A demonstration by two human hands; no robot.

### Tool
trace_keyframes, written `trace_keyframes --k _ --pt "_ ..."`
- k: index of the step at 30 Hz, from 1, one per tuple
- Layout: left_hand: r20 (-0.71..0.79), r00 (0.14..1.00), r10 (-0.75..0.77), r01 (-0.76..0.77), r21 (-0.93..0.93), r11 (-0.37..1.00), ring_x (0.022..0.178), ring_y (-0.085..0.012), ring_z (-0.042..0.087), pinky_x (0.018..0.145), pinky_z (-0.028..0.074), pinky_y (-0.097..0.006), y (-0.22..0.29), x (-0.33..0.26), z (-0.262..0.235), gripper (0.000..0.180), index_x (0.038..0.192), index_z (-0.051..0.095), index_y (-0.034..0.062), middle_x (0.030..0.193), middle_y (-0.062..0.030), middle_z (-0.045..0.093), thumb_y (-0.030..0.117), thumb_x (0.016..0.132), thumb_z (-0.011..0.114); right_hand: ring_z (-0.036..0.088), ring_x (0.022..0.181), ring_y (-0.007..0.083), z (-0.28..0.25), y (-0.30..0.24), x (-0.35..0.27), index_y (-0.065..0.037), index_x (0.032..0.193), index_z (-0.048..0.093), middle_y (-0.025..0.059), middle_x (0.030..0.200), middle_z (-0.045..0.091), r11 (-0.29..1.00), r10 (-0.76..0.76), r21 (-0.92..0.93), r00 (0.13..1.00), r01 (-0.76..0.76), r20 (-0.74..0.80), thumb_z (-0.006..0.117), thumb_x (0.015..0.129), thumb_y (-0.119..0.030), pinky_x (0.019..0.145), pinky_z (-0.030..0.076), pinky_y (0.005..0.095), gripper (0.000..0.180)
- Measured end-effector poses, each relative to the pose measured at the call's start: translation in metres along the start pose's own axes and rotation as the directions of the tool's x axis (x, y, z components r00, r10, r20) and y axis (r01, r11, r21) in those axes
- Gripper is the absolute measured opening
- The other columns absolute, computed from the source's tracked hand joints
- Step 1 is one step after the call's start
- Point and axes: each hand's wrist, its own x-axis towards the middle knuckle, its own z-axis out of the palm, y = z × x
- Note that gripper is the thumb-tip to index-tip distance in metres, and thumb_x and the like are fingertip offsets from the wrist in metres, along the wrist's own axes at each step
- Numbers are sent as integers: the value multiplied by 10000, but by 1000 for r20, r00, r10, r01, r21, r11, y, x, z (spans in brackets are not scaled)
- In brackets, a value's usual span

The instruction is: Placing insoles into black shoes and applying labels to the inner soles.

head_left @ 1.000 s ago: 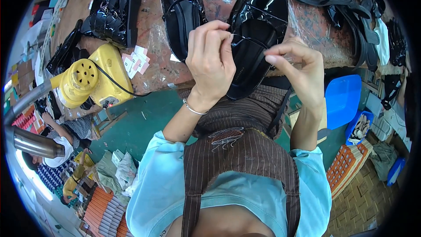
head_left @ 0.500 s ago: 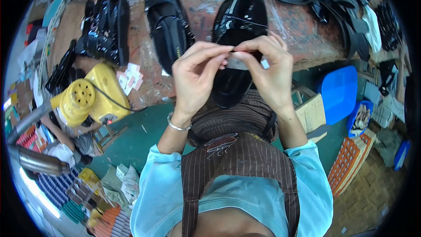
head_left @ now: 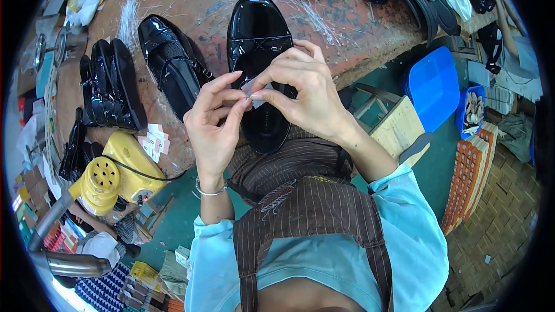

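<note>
I am pinching a small pale sticker [head_left: 254, 89] between both hands, just above the glossy black shoe [head_left: 260, 69] lying toe-away on the worn red bench [head_left: 358, 29].

My left hand [head_left: 214, 127] is gripping the slip's lower corner with thumb and forefinger, while my right hand [head_left: 300, 95] is holding its upper edge, fingers curled over the shoe's opening. To me this looks like the peeling or readying stage, with the slip not yet placed; the next move is calling for a steady, small separation of the fingertips and a careful aim into the shoe's insole. A second black shoe [head_left: 173, 63] is lying just to the left, more paper slips [head_left: 155, 143] are sitting near the bench edge, and a yellow heat blower [head_left: 113, 173] is resting beside them.
</note>
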Motion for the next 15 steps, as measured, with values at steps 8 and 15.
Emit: trace_keyframes --k 8,15 --pt "25 1000 11 -7 -149 989 845 -121 680 756 576 -228 -9 3 3 391 1255 585 -12 936 -78 692 -109 880 637 616 856 146 1 3 -2 -153 847 773 -50 794 701 996 -54 -72 999 54 -5 815 706 -153 1029 342 423 147" --pt "-309 941 140 24 471 882 720 -109 608 593 514 -240 0 -11 6 474 1217 588 7 872 -70 659 28 790 794 677 762 221 -43 63 -9 -100 879 765 82 785 704 972 234 140 782 -188 -578 728 825 -115 693 533 326 68"
